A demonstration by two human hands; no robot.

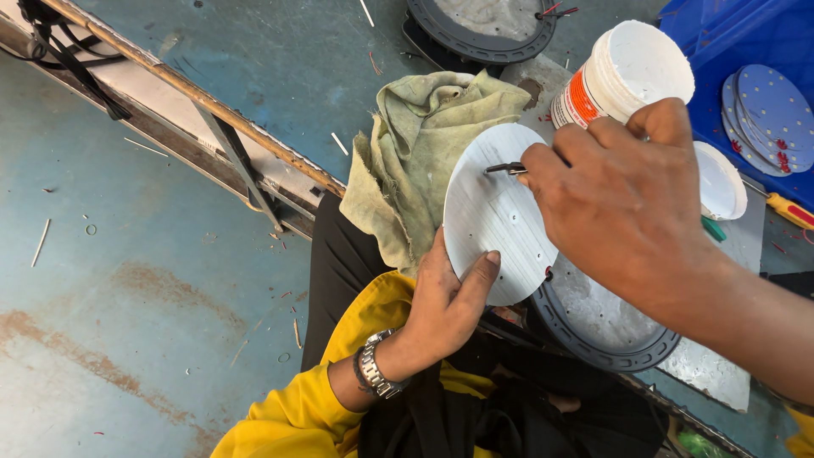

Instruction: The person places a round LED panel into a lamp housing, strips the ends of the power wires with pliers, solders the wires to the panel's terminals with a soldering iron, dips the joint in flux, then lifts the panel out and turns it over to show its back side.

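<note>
White disc held by left hand; right hand pinching small tool.

White round tub with orange-and-white label, tilted, upper right beside blue crate

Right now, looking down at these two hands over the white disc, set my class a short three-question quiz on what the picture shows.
1. True or false: the left hand holds the white round disc by its lower edge.
2. What does the right hand hold against the disc?
A. a yellow-handled screwdriver
B. a small dark metal tool
C. the green cloth
3. Fill in: behind the disc lies a crumpled ____ cloth.

Key
1. True; its thumb lies on the disc's face.
2. B; the screwdriver lies apart by the blue bin.
3. Green.
</note>
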